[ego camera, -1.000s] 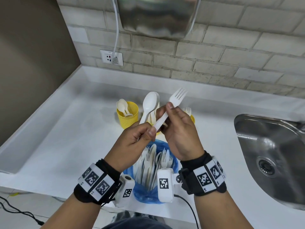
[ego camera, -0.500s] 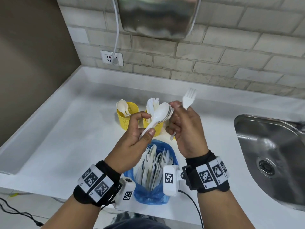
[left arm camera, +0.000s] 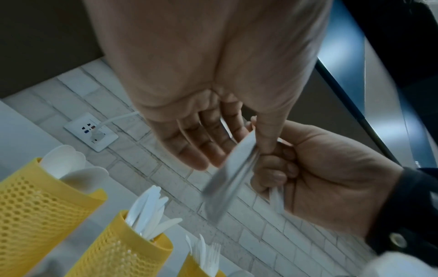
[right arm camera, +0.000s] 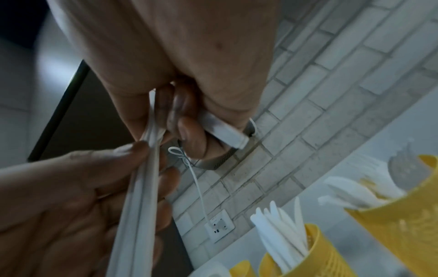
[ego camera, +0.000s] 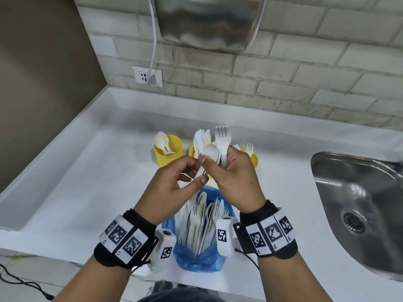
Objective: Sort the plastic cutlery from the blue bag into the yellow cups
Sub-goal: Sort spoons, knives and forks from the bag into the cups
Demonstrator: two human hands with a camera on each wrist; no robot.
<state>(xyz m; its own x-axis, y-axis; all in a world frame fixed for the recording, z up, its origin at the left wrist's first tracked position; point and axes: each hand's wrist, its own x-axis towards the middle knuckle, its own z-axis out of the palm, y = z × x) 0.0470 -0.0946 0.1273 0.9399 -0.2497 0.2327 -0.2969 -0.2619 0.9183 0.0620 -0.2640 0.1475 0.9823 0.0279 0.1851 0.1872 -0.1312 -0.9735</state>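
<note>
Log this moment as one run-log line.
phase: mid-sort | right hand: grips fork, pinches spoon | left hand: on spoon handle | blue bag: cutlery left | yellow cups: part filled

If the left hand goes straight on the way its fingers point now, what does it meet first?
Probably the right hand: the left hand points right, thumb and forefinger at the white plastic spoon which the right hand grips with a white plastic fork. Depth is unclear.
</note>
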